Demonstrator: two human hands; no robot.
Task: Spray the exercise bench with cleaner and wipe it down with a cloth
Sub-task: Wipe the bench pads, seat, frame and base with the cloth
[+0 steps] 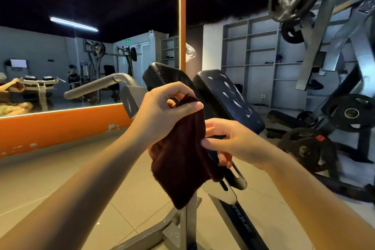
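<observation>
Up front, the left hand (164,111) pinches the top edge of the dark red cloth (182,154) between thumb and curled fingers, and the cloth hangs down limp from that pinch, in front of the bench. Just beside it the right hand (229,144) comes in from the right with thumb and fingers closing on the cloth's right edge; how firm that hold is I cannot tell.

By its drape the cloth looks soft, light and napped, so it should bunch easily. Gathering it into a pad in one palm would probably serve better than holding a corner.

Behind the cloth stands the exercise bench: two black padded cushions, the left pad (162,75) and the right pad (225,95), on a grey metal frame (187,221). The right pad carries pale wet-looking streaks, likely cleaner waiting to be wiped. The padding looks smooth and firm, possibly slick where wet.

No spray bottle or other container is in view.
</observation>
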